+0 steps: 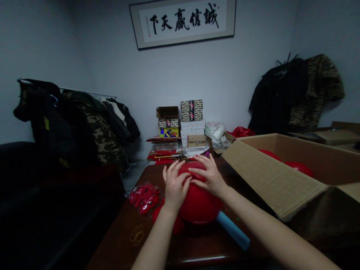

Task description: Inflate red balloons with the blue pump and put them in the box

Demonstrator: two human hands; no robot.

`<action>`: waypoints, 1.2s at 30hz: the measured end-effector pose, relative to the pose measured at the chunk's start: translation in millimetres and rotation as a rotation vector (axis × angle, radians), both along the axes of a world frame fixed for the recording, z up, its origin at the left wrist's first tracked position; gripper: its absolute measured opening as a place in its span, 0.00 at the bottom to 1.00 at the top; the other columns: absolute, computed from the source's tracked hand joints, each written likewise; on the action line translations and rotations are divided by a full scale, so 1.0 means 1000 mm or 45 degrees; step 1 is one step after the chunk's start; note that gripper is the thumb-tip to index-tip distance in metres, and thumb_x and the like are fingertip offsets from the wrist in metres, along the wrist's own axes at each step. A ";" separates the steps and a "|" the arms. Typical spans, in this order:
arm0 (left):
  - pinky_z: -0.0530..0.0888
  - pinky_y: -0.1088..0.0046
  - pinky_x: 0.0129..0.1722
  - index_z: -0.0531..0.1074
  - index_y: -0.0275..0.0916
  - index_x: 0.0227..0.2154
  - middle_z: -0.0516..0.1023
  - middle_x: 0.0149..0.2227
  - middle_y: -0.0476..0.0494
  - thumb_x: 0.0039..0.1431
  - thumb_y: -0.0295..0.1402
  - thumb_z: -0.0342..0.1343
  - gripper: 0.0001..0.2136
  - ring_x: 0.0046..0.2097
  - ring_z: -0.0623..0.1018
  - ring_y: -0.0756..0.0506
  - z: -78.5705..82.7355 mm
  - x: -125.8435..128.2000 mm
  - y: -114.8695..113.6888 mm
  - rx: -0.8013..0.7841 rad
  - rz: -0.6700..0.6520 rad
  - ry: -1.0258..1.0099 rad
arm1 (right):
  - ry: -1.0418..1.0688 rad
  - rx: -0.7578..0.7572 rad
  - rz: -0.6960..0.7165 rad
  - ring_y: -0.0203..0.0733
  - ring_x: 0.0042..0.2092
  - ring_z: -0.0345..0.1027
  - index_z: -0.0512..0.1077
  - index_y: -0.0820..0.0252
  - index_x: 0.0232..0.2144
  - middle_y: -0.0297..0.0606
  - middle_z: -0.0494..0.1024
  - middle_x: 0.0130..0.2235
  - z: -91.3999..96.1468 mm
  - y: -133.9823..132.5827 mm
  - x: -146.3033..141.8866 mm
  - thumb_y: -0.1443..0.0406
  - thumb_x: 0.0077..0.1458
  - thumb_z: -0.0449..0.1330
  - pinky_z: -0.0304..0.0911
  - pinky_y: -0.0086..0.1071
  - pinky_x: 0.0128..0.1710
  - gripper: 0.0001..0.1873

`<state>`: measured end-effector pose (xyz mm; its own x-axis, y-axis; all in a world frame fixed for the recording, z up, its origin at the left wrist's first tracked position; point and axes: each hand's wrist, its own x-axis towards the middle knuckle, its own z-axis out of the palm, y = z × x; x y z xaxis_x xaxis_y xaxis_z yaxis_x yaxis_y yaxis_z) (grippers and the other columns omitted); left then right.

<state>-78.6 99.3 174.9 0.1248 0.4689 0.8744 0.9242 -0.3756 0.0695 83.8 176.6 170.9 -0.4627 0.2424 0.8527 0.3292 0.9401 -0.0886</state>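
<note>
- The left hand has its fingers spread and curved around the near side of a red balloon, with the fingertips on the upper part.
- The right hand lies over the top of the red balloon, fingers spread and pressing in, its fingertips close to those of the left hand.
- The red balloon is large and inflated, and sits low on a dark wooden surface, between the two hands.
- A light-blue tube lies on the surface, slanting out from under the lower right of the red balloon.
- A red piece, too hidden to name, sticks out beneath the left hand, against the red balloon.
- A clear bag of small red items lies just left of the left hand.
- A few loose rubber bands lie on the surface, nearer the edge.
- An open cardboard box stands to the right of the right hand, with red balloons inside.
- Stacked boxes and red packets sit at the far end of the surface.
- Clothes hang on a rack to the left, below a framed calligraphy scroll on the wall.
</note>
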 end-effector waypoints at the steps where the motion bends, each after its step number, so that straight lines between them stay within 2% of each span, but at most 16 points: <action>1: 0.50 0.44 0.56 0.74 0.43 0.31 0.68 0.54 0.42 0.54 0.30 0.54 0.05 0.58 0.61 0.39 0.000 0.000 0.000 -0.008 0.009 -0.016 | -0.004 0.006 0.004 0.50 0.60 0.49 0.70 0.45 0.45 0.39 0.62 0.58 0.000 0.000 -0.001 0.57 0.48 0.62 0.32 0.58 0.58 0.19; 6: 0.51 0.45 0.57 0.74 0.43 0.30 0.70 0.52 0.43 0.53 0.31 0.54 0.04 0.57 0.62 0.39 -0.006 0.002 0.002 -0.086 0.059 -0.129 | -0.021 0.077 -0.067 0.50 0.59 0.50 0.71 0.47 0.44 0.40 0.63 0.57 -0.007 0.001 -0.004 0.59 0.50 0.61 0.33 0.59 0.58 0.17; 15: 0.58 0.48 0.56 0.73 0.42 0.30 0.70 0.51 0.43 0.48 0.25 0.54 0.07 0.57 0.63 0.38 -0.022 0.002 0.006 -0.146 -0.005 -0.253 | -0.077 0.140 -0.093 0.49 0.59 0.50 0.70 0.48 0.44 0.40 0.65 0.55 -0.016 0.001 -0.010 0.60 0.53 0.58 0.34 0.59 0.58 0.14; 22: 0.63 0.53 0.55 0.73 0.41 0.29 0.72 0.49 0.43 0.49 0.28 0.55 0.04 0.57 0.63 0.40 -0.023 0.000 0.008 -0.202 -0.067 -0.360 | -0.074 0.270 -0.039 0.47 0.56 0.55 0.70 0.48 0.42 0.36 0.70 0.51 -0.016 0.000 -0.013 0.60 0.52 0.58 0.34 0.58 0.59 0.13; 27: 0.63 0.53 0.54 0.74 0.42 0.26 0.72 0.49 0.45 0.51 0.28 0.53 0.05 0.57 0.64 0.41 -0.020 0.002 0.006 -0.228 -0.049 -0.375 | -0.019 0.309 -0.050 0.44 0.54 0.60 0.70 0.51 0.39 0.33 0.75 0.44 -0.016 -0.006 -0.017 0.65 0.53 0.57 0.34 0.57 0.60 0.10; 32: 0.55 0.45 0.56 0.73 0.42 0.24 0.71 0.51 0.46 0.51 0.27 0.53 0.06 0.57 0.63 0.39 -0.018 0.007 0.002 -0.224 0.108 -0.289 | 0.020 0.376 -0.020 0.43 0.52 0.61 0.70 0.53 0.33 0.30 0.76 0.41 -0.016 -0.009 -0.021 0.67 0.53 0.57 0.35 0.57 0.60 0.04; 36: 0.48 0.41 0.56 0.72 0.42 0.23 0.70 0.53 0.45 0.48 0.26 0.54 0.05 0.58 0.61 0.37 -0.014 0.011 -0.001 -0.133 0.210 -0.176 | 0.004 0.405 0.007 0.43 0.52 0.62 0.70 0.54 0.32 0.30 0.76 0.42 -0.015 -0.010 -0.022 0.67 0.54 0.55 0.37 0.57 0.60 0.04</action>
<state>-67.3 98.8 161.1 -0.0785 0.5620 0.8234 0.9514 -0.2045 0.2303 62.0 166.4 156.1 -0.4605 -0.0393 0.8868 0.3240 0.9227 0.2091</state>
